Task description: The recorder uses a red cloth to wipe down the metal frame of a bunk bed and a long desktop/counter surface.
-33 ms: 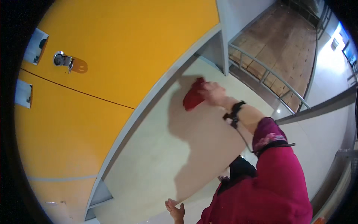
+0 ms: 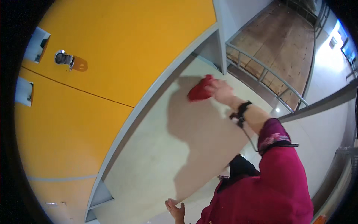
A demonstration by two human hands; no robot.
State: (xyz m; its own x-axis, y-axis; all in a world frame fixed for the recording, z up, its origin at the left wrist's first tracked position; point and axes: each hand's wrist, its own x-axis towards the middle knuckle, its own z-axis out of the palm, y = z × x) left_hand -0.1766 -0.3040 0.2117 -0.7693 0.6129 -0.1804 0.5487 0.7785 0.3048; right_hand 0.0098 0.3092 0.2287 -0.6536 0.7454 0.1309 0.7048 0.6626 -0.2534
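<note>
A red cloth [image 2: 200,89] lies against a pale, smooth desktop [image 2: 153,149], near its far end. My right hand [image 2: 222,92], slightly blurred, is closed on the cloth and presses it toward the surface. Its arm reaches in from the lower right, with a black strap and a cable at the wrist. At the bottom, my left hand [image 2: 176,211] is at the desktop's near edge, thumb apart from the fingers, holding nothing.
Yellow cabinet doors [image 2: 112,48] with a metal lock [image 2: 63,59] overhang the desktop's left side. A grey upright post [image 2: 220,48] stands at its far end. Beyond are a metal rail [image 2: 263,74] and a wooden bed board [image 2: 276,37]. A grey bar [image 2: 320,106] crosses at right.
My right hand and the red cloth have shifted a little to the right across the desktop. My left hand stays at the edge.
</note>
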